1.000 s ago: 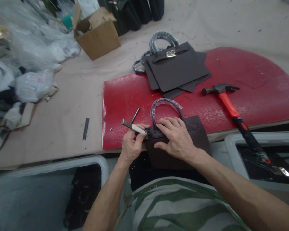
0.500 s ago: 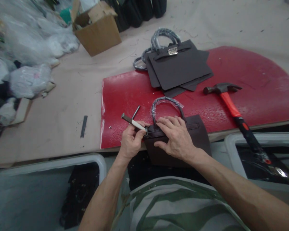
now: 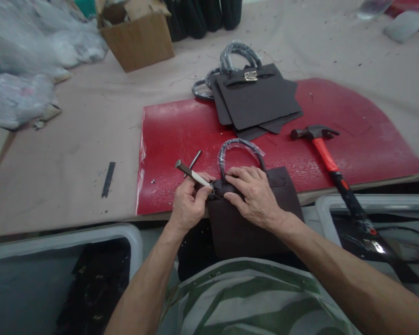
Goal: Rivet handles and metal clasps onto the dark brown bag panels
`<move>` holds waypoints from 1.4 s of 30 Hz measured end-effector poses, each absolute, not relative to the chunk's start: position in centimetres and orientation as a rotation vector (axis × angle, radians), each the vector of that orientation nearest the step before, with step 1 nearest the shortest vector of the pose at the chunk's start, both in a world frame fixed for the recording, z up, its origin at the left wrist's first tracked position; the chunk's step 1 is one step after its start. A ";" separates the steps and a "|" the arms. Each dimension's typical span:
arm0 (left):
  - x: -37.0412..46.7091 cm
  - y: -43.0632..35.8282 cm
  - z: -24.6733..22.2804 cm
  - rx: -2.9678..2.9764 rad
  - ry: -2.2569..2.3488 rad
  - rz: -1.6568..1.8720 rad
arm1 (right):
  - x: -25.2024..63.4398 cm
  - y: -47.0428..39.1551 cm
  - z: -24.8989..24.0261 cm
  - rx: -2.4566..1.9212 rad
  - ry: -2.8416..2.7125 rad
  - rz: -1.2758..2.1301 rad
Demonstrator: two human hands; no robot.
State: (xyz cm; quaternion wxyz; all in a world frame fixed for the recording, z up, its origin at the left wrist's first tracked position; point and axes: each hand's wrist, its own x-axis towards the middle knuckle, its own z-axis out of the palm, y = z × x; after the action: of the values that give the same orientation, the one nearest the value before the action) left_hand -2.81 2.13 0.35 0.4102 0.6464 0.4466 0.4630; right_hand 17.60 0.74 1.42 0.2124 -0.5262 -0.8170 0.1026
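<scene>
A dark brown handbag panel point(image 3: 254, 228) hangs over the table's front edge, its looped handle point(image 3: 240, 143) wrapped in clear plastic. My left hand point(image 3: 190, 204) is closed on a slim tool point(image 3: 199, 178) with a dark end and a white section. Its lower tip meets the panel's top left corner, where the fingers hide the contact. With thumb and fingers, my right hand point(image 3: 254, 197) grips the panel's top strip at the handle's base. Just behind my left hand, a thin metal rod point(image 3: 194, 160) lies on the red mat point(image 3: 167, 135).
A claw hammer point(image 3: 324, 153) lies at the right, its handle beyond the table edge. Further back are stacked bag panels point(image 3: 261, 102) and a cardboard box point(image 3: 136, 42). A dark flat strip point(image 3: 108, 179) lies left. Pale bins point(image 3: 134, 242) stand below the front edge.
My right thumb has moved up onto the panel's top strip. The panel's lower part reaches further down toward me. My left hand keeps the tool at the same corner. The view has shifted slightly.
</scene>
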 end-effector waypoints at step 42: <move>-3.4 2.2 0.1 1.800 1.003 1.205 | 17.8 0.1 1.4 -1.354 -2.372 0.233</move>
State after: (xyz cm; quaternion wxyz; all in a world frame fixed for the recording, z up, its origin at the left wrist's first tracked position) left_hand -3.37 2.16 0.09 0.3682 0.7011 0.3905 0.4694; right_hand 17.77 0.13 1.44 0.1989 -0.4841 -0.8481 0.0832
